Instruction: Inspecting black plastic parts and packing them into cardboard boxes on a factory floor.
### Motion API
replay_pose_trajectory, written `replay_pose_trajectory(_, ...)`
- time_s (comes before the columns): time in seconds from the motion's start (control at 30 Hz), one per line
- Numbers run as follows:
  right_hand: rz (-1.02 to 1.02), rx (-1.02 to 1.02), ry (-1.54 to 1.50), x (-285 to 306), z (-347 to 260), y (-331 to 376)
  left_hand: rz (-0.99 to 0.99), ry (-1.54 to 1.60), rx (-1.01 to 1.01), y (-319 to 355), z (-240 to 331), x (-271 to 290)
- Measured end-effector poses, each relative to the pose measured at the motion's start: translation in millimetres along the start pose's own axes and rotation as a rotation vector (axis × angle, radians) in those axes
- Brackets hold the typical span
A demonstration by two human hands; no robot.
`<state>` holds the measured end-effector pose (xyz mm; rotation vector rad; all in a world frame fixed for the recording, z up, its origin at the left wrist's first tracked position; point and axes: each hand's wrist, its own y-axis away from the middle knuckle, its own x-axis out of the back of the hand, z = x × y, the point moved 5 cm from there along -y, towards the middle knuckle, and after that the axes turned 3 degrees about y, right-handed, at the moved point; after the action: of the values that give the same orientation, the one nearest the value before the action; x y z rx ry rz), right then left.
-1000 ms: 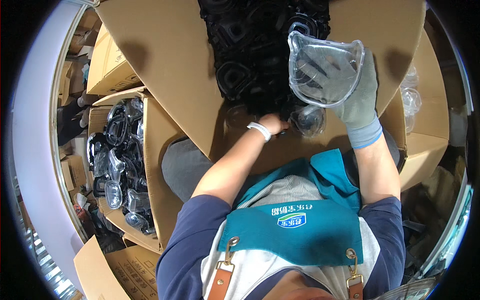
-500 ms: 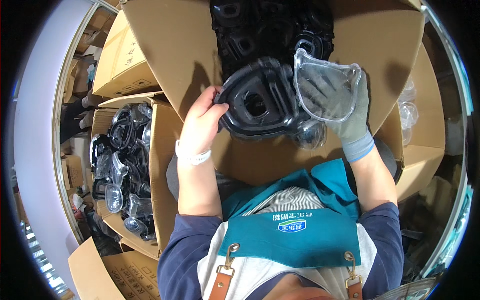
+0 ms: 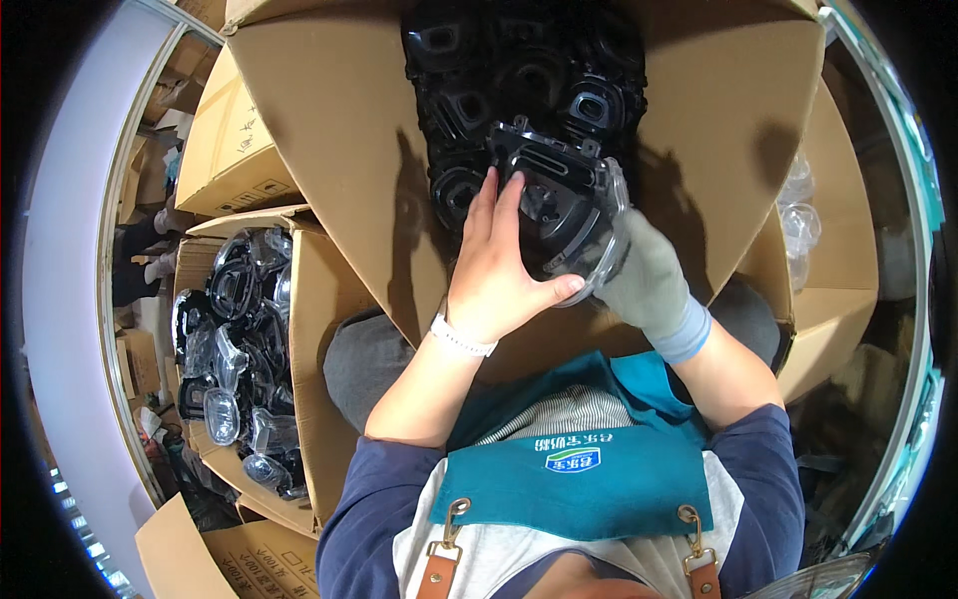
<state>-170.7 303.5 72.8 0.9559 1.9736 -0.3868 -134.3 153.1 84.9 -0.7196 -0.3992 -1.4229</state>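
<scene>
Bare left hand [image 3: 499,280]: stretches up and forward, fingers straight on the black piece [image 3: 552,200], thumb spread wide to the edge of the clear shell [image 3: 608,255]
Gloved right hand [image 3: 647,275]: cups the shell's outer side, fingertips hidden
Teal apron [image 3: 514,489]: carries pale lettering, a blue-and-green emblem
Black piece: lies between the hands, under the left fingers, against the shell

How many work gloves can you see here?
1: the grey glove on the person's right hand, against the clear plastic cover. The left hand is bare. Others could be hidden in the boxes.
</scene>
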Motion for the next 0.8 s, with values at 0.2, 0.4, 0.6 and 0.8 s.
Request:
replay_pose_trajectory(0.2, 0.025, 0.419, 0.962, 9, -3, 22, 0.092, 0.460, -0.161, 6, -4, -25)
replay_pose_trajectory(0.4, -0.147, 0.688, 1.030, 6, 1, 27, -0.075, 0.928, -0.083, 11, 10, -47)
replay_pose_trajectory(0.6, -0.133, 0.761, 1.293, -3, -4, 28, 0.210, 1.262, 0.075, 4, 24, -33)
replay_pose_trajectory(0.8, -0.081, 0.608, 1.122, 3, -5, 22, -0.059, 1.085, 0.016, 8, 8, -33)
